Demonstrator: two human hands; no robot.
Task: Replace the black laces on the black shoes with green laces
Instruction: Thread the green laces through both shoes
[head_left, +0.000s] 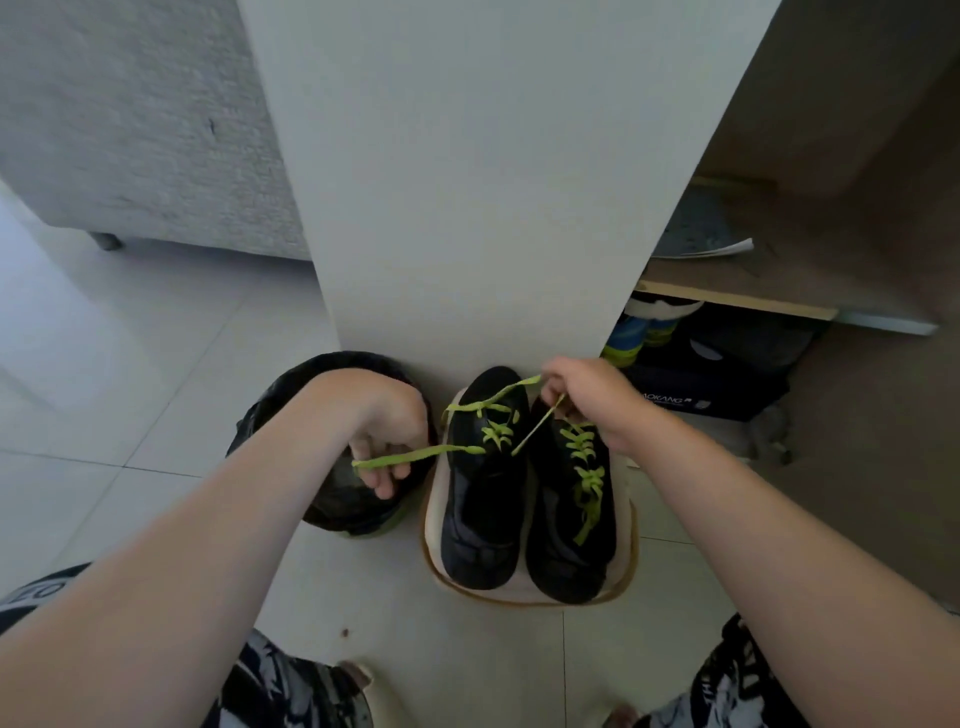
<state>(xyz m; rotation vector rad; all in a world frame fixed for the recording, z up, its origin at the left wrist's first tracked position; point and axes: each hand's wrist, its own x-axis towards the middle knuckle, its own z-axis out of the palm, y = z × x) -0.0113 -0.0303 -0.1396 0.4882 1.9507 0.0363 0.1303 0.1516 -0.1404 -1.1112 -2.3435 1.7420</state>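
Two black shoes stand side by side, touching, on a low cream stand (524, 592) set on the tiled floor (130, 395) against a white pillar (493, 182). The left shoe (480, 519) is only partly threaded with a green lace (415, 456). One strand runs out sideways to the left hand (389, 431), whose curled fingers (384, 486) pinch it over a black-lined bin (332, 374). The right hand (587, 400) is raised just above the shoes' far end. Its fingers (553, 379) are closed on the lace's other part, with two strands slanting down to the eyelets. The right shoe (563, 556) carries a second green lace (589, 480), crossed along its whole front.
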